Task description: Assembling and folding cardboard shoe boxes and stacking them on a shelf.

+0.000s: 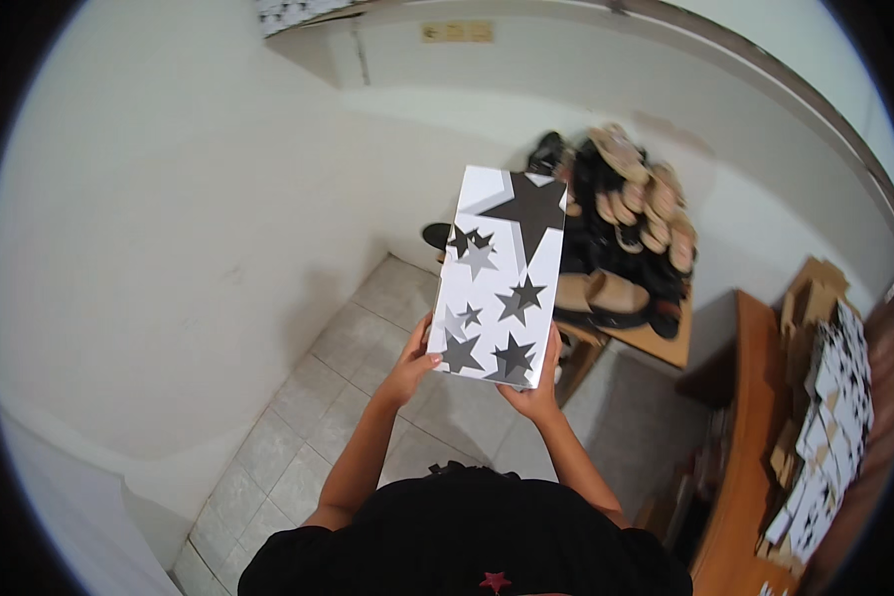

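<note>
A white shoe box (pixel 492 283) printed with black and grey stars is held up in front of me, its long side pointing away. My left hand (pixel 409 366) grips the near left edge, thumb over the rim. At the near right corner my right hand (pixel 538 387) is closed around the box, with some fingers hidden beneath or behind it. The box's top face looks closed, and what is inside cannot be seen. Behind it, partly covered, lies a pile of sandals and shoes (pixel 626 209), beige and black.
The pile rests on a small wooden table (pixel 677 343). To the right, a wooden desk (pixel 730 477) bears a stack of flattened star-printed cardboard (pixel 832 427). Grey floor tiles (pixel 308 417) meet a white wall (pixel 169 248) at left. A printed box (pixel 298 12) sits up high at the back.
</note>
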Demonstrator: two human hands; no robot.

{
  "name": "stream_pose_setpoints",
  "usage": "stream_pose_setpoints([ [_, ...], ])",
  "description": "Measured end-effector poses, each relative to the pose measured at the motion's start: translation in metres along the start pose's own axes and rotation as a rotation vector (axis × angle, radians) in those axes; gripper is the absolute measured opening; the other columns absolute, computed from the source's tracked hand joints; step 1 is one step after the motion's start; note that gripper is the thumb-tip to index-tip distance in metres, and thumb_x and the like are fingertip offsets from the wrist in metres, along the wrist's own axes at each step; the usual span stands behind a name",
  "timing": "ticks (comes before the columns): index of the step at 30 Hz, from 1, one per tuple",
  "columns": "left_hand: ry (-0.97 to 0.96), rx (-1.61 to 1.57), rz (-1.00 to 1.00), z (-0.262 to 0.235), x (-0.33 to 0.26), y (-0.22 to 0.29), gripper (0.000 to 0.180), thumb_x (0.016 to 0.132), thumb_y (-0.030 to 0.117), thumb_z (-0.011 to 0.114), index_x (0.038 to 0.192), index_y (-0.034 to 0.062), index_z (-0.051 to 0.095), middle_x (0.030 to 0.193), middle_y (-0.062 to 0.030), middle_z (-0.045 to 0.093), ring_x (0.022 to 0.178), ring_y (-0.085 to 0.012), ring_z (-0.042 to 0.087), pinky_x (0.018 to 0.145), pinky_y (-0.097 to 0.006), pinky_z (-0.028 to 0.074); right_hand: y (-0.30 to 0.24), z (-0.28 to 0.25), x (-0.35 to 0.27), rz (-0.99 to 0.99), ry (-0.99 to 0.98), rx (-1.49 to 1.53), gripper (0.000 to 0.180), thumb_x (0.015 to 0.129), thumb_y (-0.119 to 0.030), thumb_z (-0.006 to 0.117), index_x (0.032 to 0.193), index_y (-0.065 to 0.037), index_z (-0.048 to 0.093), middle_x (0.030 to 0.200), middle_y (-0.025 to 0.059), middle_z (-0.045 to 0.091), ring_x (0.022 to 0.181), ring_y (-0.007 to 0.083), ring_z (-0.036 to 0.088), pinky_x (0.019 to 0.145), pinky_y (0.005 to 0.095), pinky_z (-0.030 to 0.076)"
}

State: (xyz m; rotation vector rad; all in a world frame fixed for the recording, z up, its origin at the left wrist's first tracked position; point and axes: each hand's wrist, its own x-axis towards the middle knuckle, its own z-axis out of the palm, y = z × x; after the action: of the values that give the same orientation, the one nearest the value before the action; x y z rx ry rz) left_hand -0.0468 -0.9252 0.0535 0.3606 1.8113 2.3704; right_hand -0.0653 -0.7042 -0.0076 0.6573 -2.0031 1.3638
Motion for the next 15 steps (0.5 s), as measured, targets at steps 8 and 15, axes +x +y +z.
stream_pose_setpoints([
  [8, 0.052, 0.248, 0.373, -0.096, 0.089, 0.067, 0.104, 0.062, 0.022, 0.079, 0.141, 0.0023, 0.014, 0.140, -0.0107, 0.030, 0.130, -0.0206, 0.027, 0.105, -0.034, 0.021, 0.024, 0.085, 0.181, -0.396, -0.011, 0.090, 0.106, 0.060, -0.026, 0.075, 0.141, -0.003, 0.011, 0.141, 0.0262, 0.016, 0.129, 0.0416, 0.023, 0.104, 0.0480, 0.023],
  [15, 0.212, 0.559, 0.670, -0.166, 0.227, 0.163, 0.068, 0.066, 0.003, 0.078, 0.122, 0.0002, 0.039, 0.115, -0.0086, 0.053, 0.105, -0.0181, 0.053, 0.085, -0.028, 0.046, 0.023, 0.122, 0.363, -0.688, 0.004, 0.099, 0.099, 0.063, -0.017, 0.073, 0.140, -0.002, 0.012, 0.139, 0.0271, 0.017, 0.126, 0.0413, 0.025, 0.104, 0.0460, 0.024],
])
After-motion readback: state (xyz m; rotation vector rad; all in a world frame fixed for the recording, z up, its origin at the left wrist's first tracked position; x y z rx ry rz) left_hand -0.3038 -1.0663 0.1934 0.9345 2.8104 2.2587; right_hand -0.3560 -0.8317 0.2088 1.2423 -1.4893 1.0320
